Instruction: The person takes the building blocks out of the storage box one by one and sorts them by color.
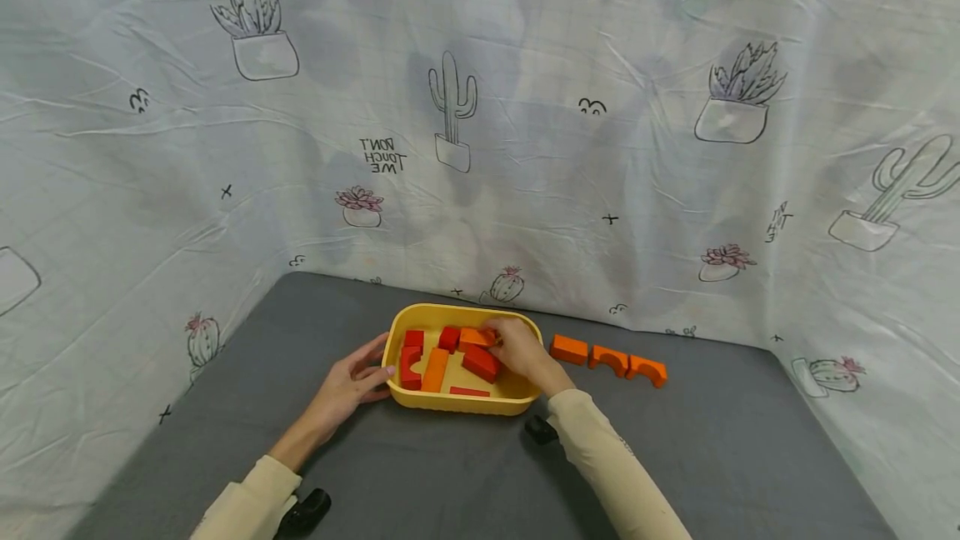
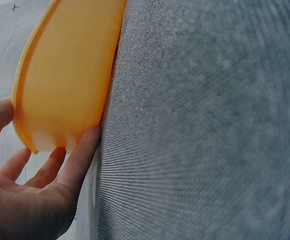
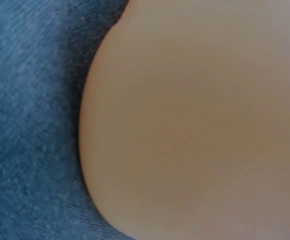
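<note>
A yellow plastic tub [image 1: 459, 403] holds several red and orange toy building blocks. My left hand [image 1: 347, 386] rests against the tub's left end, its thumb at the rim and its fingers extended along the outer wall. In the left wrist view those fingertips touch the yellow wall close above the cloth. Over the tub's right side reaches my right hand [image 1: 521, 350], its fingertips pinching an orange block [image 1: 471, 337]. A red block [image 1: 481, 362] lies just below it, and a long orange block [image 1: 435, 370] leans towards the front wall. The right wrist view is filled by a blurred pale surface.
To the tub's right, a rectangular orange block [image 1: 569, 349] and two orange arch blocks [image 1: 608, 360] form a row on the dark grey cloth [image 1: 450, 473]. Behind hangs a pale curtain [image 1: 525, 190] printed with cacti.
</note>
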{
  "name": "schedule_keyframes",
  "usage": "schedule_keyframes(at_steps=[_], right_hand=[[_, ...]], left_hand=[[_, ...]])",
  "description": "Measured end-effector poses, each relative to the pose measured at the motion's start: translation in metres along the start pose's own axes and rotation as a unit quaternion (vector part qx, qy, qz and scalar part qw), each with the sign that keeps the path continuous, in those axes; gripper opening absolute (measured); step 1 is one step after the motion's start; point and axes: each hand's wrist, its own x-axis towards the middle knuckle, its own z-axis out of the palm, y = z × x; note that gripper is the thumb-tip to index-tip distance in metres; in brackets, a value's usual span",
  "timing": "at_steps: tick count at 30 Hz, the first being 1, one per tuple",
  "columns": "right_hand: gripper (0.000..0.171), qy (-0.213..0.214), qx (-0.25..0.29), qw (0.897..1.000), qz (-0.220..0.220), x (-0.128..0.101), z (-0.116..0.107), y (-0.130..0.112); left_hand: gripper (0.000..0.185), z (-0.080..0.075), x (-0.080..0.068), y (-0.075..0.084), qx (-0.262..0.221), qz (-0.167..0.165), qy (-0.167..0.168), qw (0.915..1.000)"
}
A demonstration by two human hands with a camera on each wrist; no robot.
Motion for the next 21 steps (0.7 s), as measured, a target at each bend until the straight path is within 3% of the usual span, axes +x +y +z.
schedule_keyframes(at_steps=[10,16,21], right_hand=[[0.031,0.046,0.039,0.997,0.045,-0.004,-0.018,0.001],[0.025,0.075,0.031,0.996,0.034,-0.008,-0.027,0.002],[0.022,0.107,0.070,0.991,0.041,-0.017,-0.030,0.005]], left_hand=[[0.069,-0.001,-0.001,0.000,-0.001,0.005,0.000,1.0000],[0.070,-0.001,0.000,0.000,-0.004,0.003,-0.002,1.0000],[0.068,0.002,-0.001,0.001,0.000,-0.003,0.004,1.0000]])
